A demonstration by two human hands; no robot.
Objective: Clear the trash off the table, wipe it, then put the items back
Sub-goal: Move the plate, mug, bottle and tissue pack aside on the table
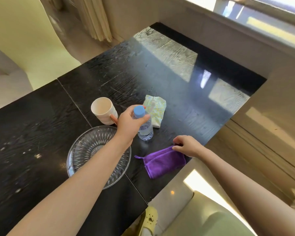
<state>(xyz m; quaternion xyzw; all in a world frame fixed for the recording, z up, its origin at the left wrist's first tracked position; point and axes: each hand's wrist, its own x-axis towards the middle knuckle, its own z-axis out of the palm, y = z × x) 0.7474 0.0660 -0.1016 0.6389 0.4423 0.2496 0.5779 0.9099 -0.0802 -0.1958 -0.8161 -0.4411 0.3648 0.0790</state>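
fingers first: the left hand [129, 123] has them curled round the neck of the water bottle [146, 131], thumb across the front just under the blue cap [139, 110], a firm grasp from above. the bottle is upright, clear, its base down at the black table [41, 116]; whether it rests there or hangs a touch above, cannot tell.

over to the right hand [186, 145] — thumb and fingertips are pinched on the far edge of the purple cloth [163, 163]. the cloth lies folded and flat near the table's right edge, a small loop sticking out at its left corner, and only that pinched edge sits under the fingers.

outward from the left hand now: a cream cup [103, 110] stands just beside it on the left, mouth up. a patterned tissue pack [156, 108] lies flat just behind the bottle. nearer the person, the left forearm crosses over a cut-glass dish [85, 150] sitting on the table, close to the cup.

the far half of the tabletop carries a bright reflection of the window [271, 23]. down at the bottom edge — a yellow clog [150, 218] on the floor, beside the table's near corner.
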